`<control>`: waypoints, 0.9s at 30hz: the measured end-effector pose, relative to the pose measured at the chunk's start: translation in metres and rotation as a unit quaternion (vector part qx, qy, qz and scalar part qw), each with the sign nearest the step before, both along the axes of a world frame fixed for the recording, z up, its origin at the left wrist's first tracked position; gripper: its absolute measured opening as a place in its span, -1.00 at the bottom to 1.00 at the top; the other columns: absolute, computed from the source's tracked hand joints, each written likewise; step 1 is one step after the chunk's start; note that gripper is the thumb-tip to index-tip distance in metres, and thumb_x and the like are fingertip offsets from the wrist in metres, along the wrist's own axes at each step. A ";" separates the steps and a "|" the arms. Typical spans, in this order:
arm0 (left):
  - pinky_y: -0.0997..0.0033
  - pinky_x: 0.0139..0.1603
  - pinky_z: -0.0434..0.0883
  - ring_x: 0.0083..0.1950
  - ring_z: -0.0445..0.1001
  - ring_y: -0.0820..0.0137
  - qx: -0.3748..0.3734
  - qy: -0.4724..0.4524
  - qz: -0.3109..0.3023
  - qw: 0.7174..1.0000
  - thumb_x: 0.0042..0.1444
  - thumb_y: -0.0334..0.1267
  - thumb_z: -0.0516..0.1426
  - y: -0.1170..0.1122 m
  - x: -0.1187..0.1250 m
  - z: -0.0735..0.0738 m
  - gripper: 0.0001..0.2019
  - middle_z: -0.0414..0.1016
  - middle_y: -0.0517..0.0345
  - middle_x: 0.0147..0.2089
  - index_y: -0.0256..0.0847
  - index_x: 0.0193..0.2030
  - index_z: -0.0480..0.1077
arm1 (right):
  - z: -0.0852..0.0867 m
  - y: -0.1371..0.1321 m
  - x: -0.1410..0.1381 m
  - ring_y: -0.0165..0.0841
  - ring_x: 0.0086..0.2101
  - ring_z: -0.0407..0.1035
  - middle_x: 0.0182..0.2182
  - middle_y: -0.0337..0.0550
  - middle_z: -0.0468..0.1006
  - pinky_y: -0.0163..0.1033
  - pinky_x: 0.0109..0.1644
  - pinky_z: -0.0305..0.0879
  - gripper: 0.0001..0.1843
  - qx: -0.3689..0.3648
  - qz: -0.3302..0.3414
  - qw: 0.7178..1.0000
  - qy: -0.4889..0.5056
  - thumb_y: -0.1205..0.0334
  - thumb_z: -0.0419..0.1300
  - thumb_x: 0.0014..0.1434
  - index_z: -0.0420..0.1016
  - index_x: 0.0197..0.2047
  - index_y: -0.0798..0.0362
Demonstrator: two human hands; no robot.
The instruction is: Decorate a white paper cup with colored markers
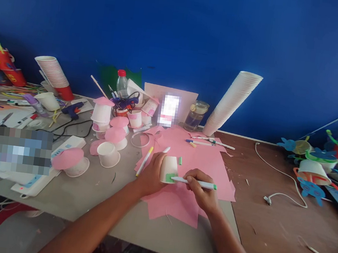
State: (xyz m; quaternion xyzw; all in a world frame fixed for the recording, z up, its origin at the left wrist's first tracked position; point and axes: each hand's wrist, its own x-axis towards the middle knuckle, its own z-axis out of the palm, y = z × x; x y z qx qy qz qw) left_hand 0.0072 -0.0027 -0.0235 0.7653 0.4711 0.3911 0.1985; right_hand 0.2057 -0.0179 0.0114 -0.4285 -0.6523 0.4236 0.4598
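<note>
your left hand (150, 174) was clenched round a white paper cup (169, 168), its fingers curled on the smooth, tapered wall. your right hand (202, 189) pinched a green-capped marker (194, 182), its tip touching a green patch (169, 178) on the cup. the cup was held over a sheet of pink paper (183, 163). a cup turning on its curved wall, or pressure skidding the marker, could have streaked the matte surface.

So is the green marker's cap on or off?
Off: the green marker in the right hand touches the paper cup with its bare tip, beside a green patch.
</note>
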 end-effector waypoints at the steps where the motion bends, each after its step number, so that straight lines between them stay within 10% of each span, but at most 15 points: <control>1: -0.07 0.20 0.35 0.23 0.32 0.03 0.001 0.000 0.000 1.000 -0.04 -0.06 0.34 0.000 0.000 0.000 -0.14 0.25 -0.21 0.20 -0.18 0.31 -0.02 | 0.000 0.000 0.000 -0.43 -0.60 0.21 -0.65 -0.27 0.38 -0.33 -0.54 0.11 -0.81 -0.011 0.003 1.000 0.007 0.21 0.12 0.14 0.46 -0.45 0.06; 27: -0.09 0.21 0.34 0.24 0.32 0.01 -0.005 0.010 0.004 1.000 -0.02 -0.10 0.32 -0.001 0.000 0.002 -0.17 0.27 -0.23 0.20 -0.17 0.30 -0.02 | -0.004 0.009 0.003 -0.46 -0.64 0.15 -0.69 -0.30 0.32 -0.35 -0.59 0.04 -0.75 -0.134 -0.014 0.987 0.090 0.10 0.16 0.11 0.42 -0.52 0.06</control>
